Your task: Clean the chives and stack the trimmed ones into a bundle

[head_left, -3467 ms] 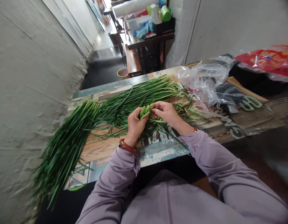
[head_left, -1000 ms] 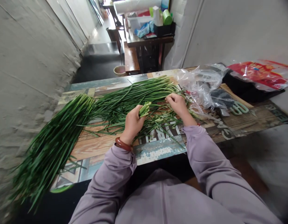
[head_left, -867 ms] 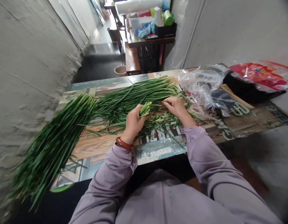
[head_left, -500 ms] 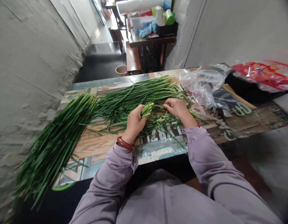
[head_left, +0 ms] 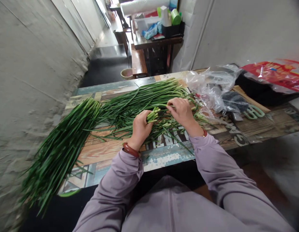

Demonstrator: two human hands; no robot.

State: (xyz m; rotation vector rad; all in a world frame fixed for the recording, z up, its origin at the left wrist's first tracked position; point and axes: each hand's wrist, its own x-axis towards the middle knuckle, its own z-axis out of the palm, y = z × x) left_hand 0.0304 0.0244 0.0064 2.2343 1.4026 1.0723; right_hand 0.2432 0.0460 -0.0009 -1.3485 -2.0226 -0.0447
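Note:
My left hand (head_left: 140, 127) is closed round a small bunch of green chive stalks (head_left: 153, 115), their pale cut ends sticking out to the right. My right hand (head_left: 181, 111) pinches a single chive stalk (head_left: 161, 105) just right of that bunch, above a loose heap of chives (head_left: 144, 100) spread over the table middle. A tidy long bundle of chives (head_left: 64, 145) lies at the left and hangs over the table's near left edge.
The printed wooden table (head_left: 164, 156) carries crumpled clear plastic bags (head_left: 209, 84), green-handled scissors (head_left: 254, 112) and a red plastic bag (head_left: 277, 72) at the right. A rough wall runs along the left. A dark side table (head_left: 156, 40) with boxes stands behind.
My right hand went out right to the loose heap, closed on a stalk, and came back toward the bunch in my left hand. The left hand kept its bunch.

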